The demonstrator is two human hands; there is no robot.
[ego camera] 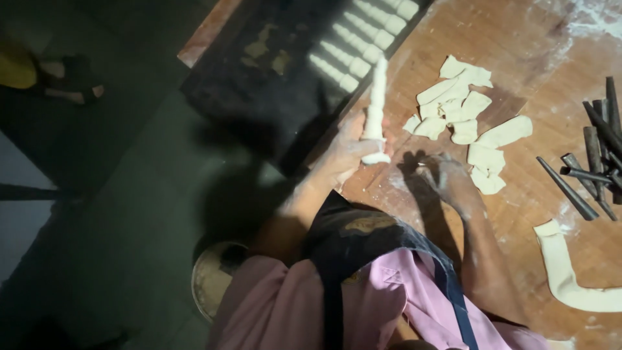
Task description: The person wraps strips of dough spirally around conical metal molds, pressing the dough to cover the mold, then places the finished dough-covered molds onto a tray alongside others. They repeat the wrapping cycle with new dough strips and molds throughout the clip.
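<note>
Head view: left hand [346, 152] closed around lower end of dough-wrapped cone [375, 110], fingers clamped on its base just past the table edge [363, 97]. Cone held upright, pale dough wound in overlapping spiral turns, tapering to a tip above the fingers, flared at the bottom. Right hand [444, 176] flat on the floured wooden table, right of the cone, fingers slightly spread, gripping nothing. Cut dough pieces [463, 116] just beyond right hand; bare metal cones [593, 155] farther right.
</note>
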